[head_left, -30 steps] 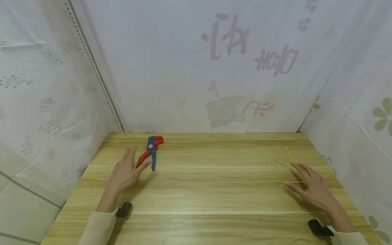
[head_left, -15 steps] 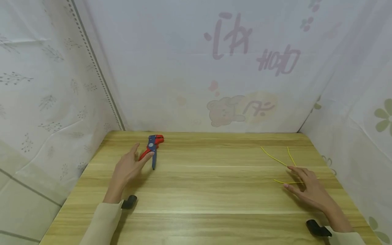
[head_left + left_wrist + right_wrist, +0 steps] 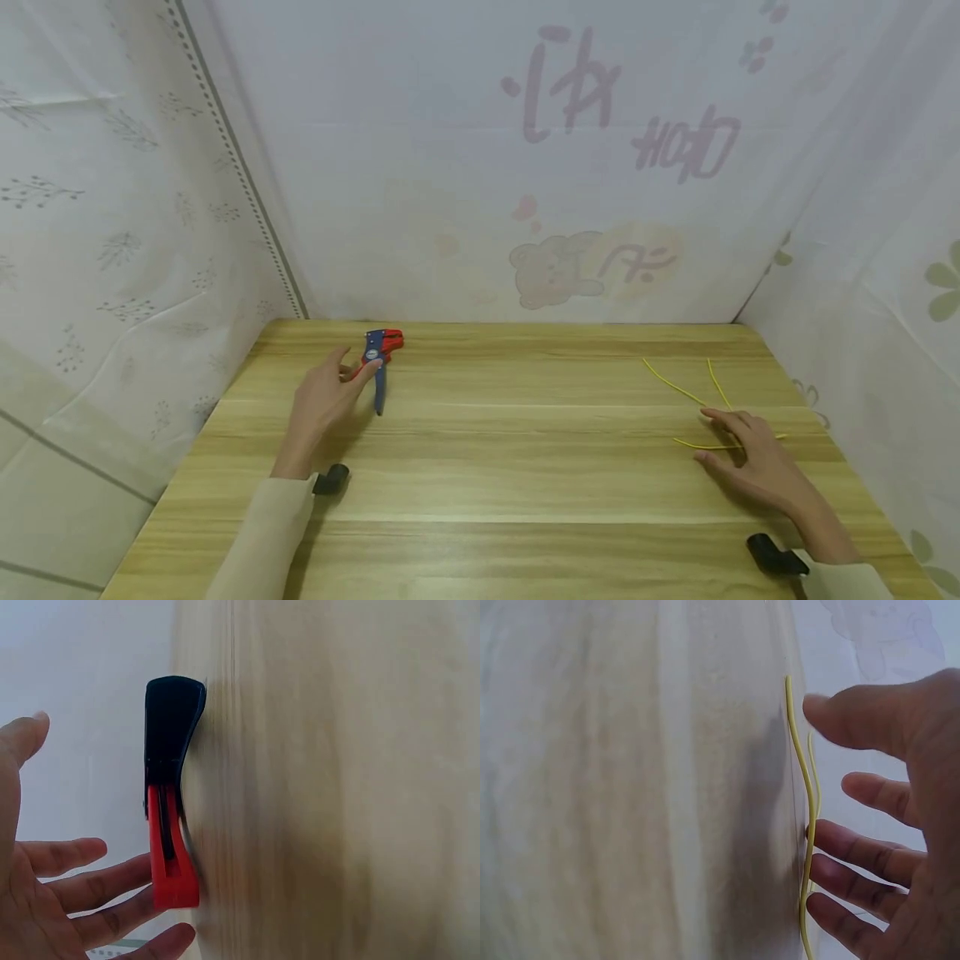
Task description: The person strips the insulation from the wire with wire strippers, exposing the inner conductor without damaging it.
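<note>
A wire stripper (image 3: 372, 343) with a dark blue body and a red handle lies at the back left of the table. My left hand (image 3: 318, 404) is at its handles, thumb over them. In the left wrist view the fingers are extended behind the red handle (image 3: 175, 877), some appearing to touch it, while the thumb stands apart. On the right lie three yellow wires: one slanting wire (image 3: 673, 387), another wire (image 3: 718, 383) beside it, and a nearer wire (image 3: 705, 447). My right hand (image 3: 757, 458) hovers over the nearer one, fingers loosely bent; in the right wrist view fingertips reach the wire (image 3: 810, 795).
The wooden table (image 3: 510, 483) ends against a pale printed curtain (image 3: 420, 208) at the back. More patterned cloth (image 3: 135, 250) hangs along the left, and likewise on the right. A black wrist-worn piece (image 3: 332, 479) sits at the left cuff.
My left hand has moved forward and right, and its thumb has come over the stripper's handles. My right hand has shifted only slightly, its fingers bending a little lower by the wires.
</note>
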Tool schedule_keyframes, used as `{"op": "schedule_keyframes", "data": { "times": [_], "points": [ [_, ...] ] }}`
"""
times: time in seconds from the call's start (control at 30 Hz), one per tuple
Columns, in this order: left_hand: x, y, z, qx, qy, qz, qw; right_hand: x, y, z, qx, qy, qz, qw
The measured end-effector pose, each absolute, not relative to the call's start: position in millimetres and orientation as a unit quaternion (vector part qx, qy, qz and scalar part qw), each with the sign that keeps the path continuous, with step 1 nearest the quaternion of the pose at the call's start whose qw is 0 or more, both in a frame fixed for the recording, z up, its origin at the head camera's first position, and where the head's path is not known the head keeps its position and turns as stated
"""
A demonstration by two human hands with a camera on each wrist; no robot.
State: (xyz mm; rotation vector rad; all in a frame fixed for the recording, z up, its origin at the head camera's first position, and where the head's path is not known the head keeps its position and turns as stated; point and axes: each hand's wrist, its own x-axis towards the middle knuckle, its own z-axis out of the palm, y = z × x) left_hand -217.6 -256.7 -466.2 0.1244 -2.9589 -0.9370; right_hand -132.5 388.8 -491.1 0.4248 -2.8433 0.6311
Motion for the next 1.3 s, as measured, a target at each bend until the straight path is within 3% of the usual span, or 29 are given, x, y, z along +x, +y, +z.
{"op": "schedule_keyframes", "data": {
  "times": [0.2, 0.57, 1.3],
  "points": [
    [-227.6, -250.2, -469.7, 0.036, -0.955, -0.294, 0.027, -134.2, 390.8, -496.1, 0.164, -0.955, 0.203, 0.139],
    [-241.5, -236.4, -473.7, 0.054, -0.96, -0.273, 0.013, -134.2, 394.8, -500.4, 0.166, -0.954, 0.202, 0.149],
    [-253.3, -239.0, -482.4, 0.086, -0.958, -0.272, -0.009, -137.6, 393.8, -499.7, 0.138, -0.954, 0.238, 0.121]
  ]
}}
